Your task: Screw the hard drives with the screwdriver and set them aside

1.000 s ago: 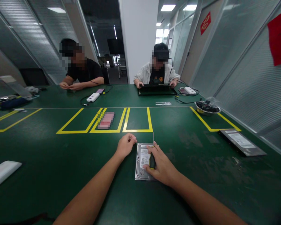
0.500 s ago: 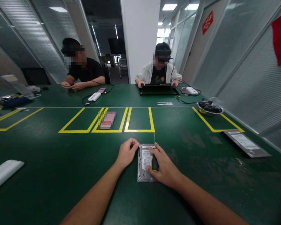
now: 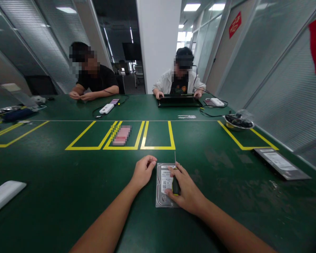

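Observation:
A silver hard drive (image 3: pixel 160 202) with a white label lies flat on the green table in front of me. My right hand (image 3: pixel 185 188) rests over the drive's right side, its fingers wrapped round a screwdriver (image 3: pixel 176 187). The handle is dark with yellow, and the thin shaft points away from me past the drive's far edge. Beside the far left corner of the drive is my left hand (image 3: pixel 144 171), thumb and fingertips pinched together. Whatever those fingertips hold, if anything, is too small to make out.
A second drive-like metal unit (image 3: pixel 281 163) lies to the right, below a metal bowl (image 3: pixel 238 123) of dark parts. Yellow tape (image 3: pixel 158 148) marks rectangles; a pink blurred object (image 3: pixel 122 135) lies in one. Two people sit opposite, one holding a dark panel (image 3: pixel 179 101). A white object (image 3: pixel 5 196) is left.
The view has shifted slightly. The hard drive and my right hand with the screwdriver appear a little further right and lower. My left hand keeps its pinch and almost the same place.

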`<state>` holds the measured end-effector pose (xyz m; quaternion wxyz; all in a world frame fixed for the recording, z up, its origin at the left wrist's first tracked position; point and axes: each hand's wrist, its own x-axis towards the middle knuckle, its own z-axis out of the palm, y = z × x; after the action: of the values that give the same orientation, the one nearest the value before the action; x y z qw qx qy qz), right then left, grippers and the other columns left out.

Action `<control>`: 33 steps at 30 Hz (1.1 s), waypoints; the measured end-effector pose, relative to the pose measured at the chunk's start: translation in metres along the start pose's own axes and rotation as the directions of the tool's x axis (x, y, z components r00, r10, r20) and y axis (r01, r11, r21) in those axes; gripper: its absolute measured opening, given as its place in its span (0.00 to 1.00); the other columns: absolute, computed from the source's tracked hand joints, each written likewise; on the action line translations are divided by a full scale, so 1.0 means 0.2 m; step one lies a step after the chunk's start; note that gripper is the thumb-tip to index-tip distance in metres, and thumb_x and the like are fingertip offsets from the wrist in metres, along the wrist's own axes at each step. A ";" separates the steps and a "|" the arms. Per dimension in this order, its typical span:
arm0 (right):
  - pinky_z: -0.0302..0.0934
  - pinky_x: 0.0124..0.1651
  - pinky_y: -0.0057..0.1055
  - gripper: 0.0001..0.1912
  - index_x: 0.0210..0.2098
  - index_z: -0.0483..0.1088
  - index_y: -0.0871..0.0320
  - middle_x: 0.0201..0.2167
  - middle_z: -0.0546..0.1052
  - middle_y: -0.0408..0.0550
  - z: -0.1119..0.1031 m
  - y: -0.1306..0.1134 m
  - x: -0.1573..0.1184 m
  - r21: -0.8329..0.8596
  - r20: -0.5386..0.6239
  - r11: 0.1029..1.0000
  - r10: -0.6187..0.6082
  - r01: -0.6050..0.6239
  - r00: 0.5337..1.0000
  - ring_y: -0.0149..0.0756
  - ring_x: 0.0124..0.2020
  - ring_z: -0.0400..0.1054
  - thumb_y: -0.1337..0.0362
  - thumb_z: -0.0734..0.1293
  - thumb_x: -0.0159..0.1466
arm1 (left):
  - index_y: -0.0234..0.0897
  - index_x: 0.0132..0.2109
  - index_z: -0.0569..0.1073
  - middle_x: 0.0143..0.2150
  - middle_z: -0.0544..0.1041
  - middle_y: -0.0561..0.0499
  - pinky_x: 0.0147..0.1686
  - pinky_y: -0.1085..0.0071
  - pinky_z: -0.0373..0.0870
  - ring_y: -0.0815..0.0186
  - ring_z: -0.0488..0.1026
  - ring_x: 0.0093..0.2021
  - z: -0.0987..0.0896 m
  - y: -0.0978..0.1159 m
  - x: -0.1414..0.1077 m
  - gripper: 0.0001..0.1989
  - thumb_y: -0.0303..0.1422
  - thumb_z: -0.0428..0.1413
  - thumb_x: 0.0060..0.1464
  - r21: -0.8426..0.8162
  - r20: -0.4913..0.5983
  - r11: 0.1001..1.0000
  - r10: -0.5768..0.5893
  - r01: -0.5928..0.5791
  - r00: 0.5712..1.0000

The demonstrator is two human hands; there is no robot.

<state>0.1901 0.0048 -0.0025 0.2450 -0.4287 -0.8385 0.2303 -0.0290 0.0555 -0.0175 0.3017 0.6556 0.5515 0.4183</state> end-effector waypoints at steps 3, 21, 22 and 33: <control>0.47 0.68 0.54 0.26 0.54 0.60 0.59 0.61 0.65 0.58 0.00 0.00 0.00 0.000 0.002 1.000 0.007 -0.007 1.000 0.53 0.70 0.42 0.57 0.67 0.60 | 0.36 0.39 0.74 0.36 0.77 0.51 0.37 0.70 0.67 0.65 0.73 0.36 0.01 0.00 0.02 0.07 0.30 0.52 0.58 0.047 0.004 0.998 0.034 -0.035 0.999; 0.49 0.67 0.53 0.23 0.51 0.61 0.58 0.60 0.66 0.57 -0.01 0.00 0.00 0.007 -0.002 1.000 0.013 -0.013 1.000 0.51 0.70 0.42 0.57 0.68 0.59 | 0.36 0.37 0.78 0.37 0.78 0.50 0.40 0.69 0.67 0.64 0.73 0.38 0.01 0.00 0.05 0.09 0.31 0.53 0.58 0.082 0.079 0.997 0.005 -0.011 0.997; 0.49 0.67 0.53 0.23 0.50 0.61 0.58 0.60 0.66 0.57 -0.01 0.00 0.00 0.009 -0.002 1.000 0.016 -0.016 1.000 0.51 0.70 0.42 0.58 0.68 0.59 | 0.36 0.37 0.78 0.37 0.78 0.50 0.39 0.69 0.67 0.64 0.73 0.37 0.01 0.00 0.05 0.09 0.31 0.53 0.58 0.085 0.083 0.996 0.003 -0.010 0.997; 0.49 0.67 0.52 0.23 0.52 0.61 0.58 0.60 0.65 0.58 0.00 0.02 0.00 0.017 0.008 1.000 0.017 -0.017 1.000 0.51 0.70 0.41 0.58 0.68 0.59 | 0.35 0.37 0.76 0.32 0.77 0.50 0.34 0.71 0.68 0.66 0.72 0.31 -0.01 0.00 0.05 0.07 0.32 0.55 0.55 0.045 0.111 0.999 -0.030 0.025 0.993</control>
<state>0.1921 0.0059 -0.0046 0.2433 -0.4330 -0.8338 0.2411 -0.0297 0.0649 -0.0138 0.3236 0.6767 0.5518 0.3646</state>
